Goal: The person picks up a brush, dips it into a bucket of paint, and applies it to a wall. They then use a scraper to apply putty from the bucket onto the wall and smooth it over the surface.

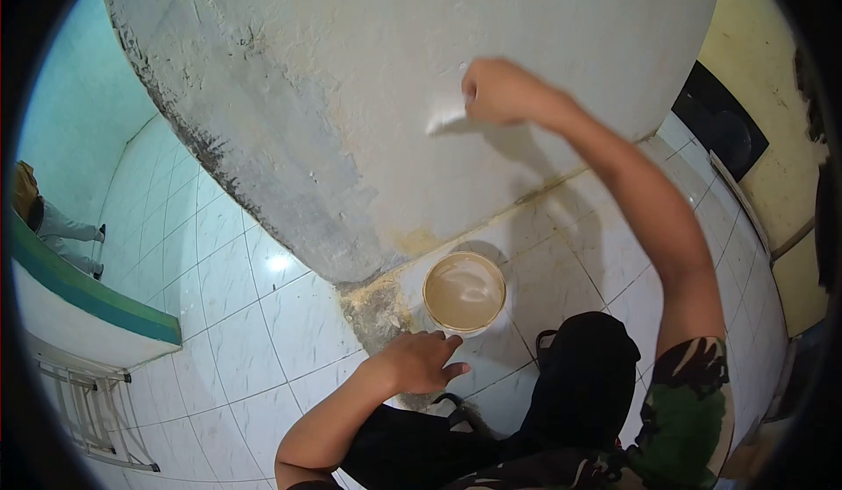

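Note:
My right hand (509, 93) is closed around a tool with a pale, blurred end (445, 121), which is at the surface of the whitish wall (386, 60). Below, on the tiled floor, stands a round bucket (464, 292) holding a pale, creamy substance. Just in front of the bucket is my left hand (419, 362), its fingers bent and the thumb apart, with nothing visible in it. The wall's lower left part is rough and grey.
A metal ladder (96, 411) lies at the lower left, near a green-topped low wall (96, 301). Part of another person (66, 227) shows at the far left. A black panel (721, 121) stands at the right. A bare, rough patch (375, 314) breaks the tiles.

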`<state>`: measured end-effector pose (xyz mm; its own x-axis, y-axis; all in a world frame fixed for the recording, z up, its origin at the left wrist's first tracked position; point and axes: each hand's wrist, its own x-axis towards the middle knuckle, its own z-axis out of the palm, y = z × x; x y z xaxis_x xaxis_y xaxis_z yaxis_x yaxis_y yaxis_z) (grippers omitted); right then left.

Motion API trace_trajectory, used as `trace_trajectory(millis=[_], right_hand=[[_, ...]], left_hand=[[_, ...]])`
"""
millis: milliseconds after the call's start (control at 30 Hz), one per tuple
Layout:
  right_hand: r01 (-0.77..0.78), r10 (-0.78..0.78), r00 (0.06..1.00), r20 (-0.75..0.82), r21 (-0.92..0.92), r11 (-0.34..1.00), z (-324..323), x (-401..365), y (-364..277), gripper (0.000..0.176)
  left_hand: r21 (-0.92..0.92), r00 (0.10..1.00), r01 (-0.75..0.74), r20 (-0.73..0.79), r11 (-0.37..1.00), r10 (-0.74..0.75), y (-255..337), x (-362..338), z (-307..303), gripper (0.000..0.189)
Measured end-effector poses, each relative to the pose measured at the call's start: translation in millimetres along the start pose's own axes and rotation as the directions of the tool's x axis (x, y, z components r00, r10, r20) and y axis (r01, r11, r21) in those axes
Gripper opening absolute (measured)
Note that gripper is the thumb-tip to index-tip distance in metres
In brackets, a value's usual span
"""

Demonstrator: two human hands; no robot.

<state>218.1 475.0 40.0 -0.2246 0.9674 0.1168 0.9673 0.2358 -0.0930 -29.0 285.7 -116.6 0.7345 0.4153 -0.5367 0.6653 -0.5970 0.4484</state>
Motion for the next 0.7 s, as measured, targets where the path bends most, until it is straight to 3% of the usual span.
trace_trajectory(millis=[133, 167, 233, 267, 333, 367, 433, 500, 567, 633, 700], right_hand=[[0.18, -0.207, 0.939, -0.274, -0.121, 0.976, -91, -11, -7, 0.024], [0.181, -0.208, 0.939, -0.273, -0.123, 0.976, -116, -24, -20, 0.024], [-0.059, 0.047, 0.94, -0.338, -0.026, 0.998, -151, -56, -49, 0.029], [-0.061, 0.049, 0.941, -0.336, -0.025, 0.998, -151, -64, -52, 0.029], [-0.054, 0.06, 0.828, -0.557, 0.028, 0.998, -151, -74, -57, 0.029], [-0.053, 0.059, 0.828, -0.557, 0.028, 0.998, -139, -74, -51, 0.029], [0.09, -0.081, 0.635, -0.768, -0.031, 0.996, -86, -62, -27, 0.03], [0.083, -0.108, 0.526, -0.843, -0.076, 0.994, -23, -48, -19, 0.029], [0.082, 0.009, 0.608, -0.794, 0.074, 0.994, 40, -48, -21, 0.034], [0.1, -0.007, 0.647, -0.763, 0.075, 0.992, 100, -55, -16, 0.036], [0.029, 0.103, 0.773, -0.626, 0.197, 0.98, 142, -67, -15, 0.047]], left_hand=[[-0.021, 0.998, -0.042, -0.037, 0.999, 0.042, -6, 1, 7, 0.059], [-0.022, 0.998, -0.043, -0.039, 0.999, 0.042, -6, 1, 6, 0.059], [-0.029, 1.0, -0.024, -0.013, 0.999, 0.024, -6, 2, 5, 0.059], [-0.029, 1.0, -0.025, -0.011, 0.999, 0.024, -5, 1, 3, 0.059], [-0.016, 1.0, 0.006, 0.013, 1.0, -0.006, -2, -1, -2, 0.059], [-0.017, 1.0, 0.006, 0.012, 1.0, -0.006, -2, 0, -1, 0.059], [-0.02, 1.0, -0.017, -0.025, 1.0, 0.017, -4, -1, 3, 0.059], [-0.02, 1.0, -0.017, -0.023, 1.0, 0.017, -4, -1, 5, 0.056], [-0.02, 1.0, -0.019, -0.022, 1.0, 0.019, -3, -1, 4, 0.053], [-0.014, 1.0, 0.002, -0.022, 1.0, -0.002, -1, -2, 3, 0.052], [-0.009, 0.999, 0.001, -0.035, 1.0, -0.002, -4, 1, 6, 0.052]])
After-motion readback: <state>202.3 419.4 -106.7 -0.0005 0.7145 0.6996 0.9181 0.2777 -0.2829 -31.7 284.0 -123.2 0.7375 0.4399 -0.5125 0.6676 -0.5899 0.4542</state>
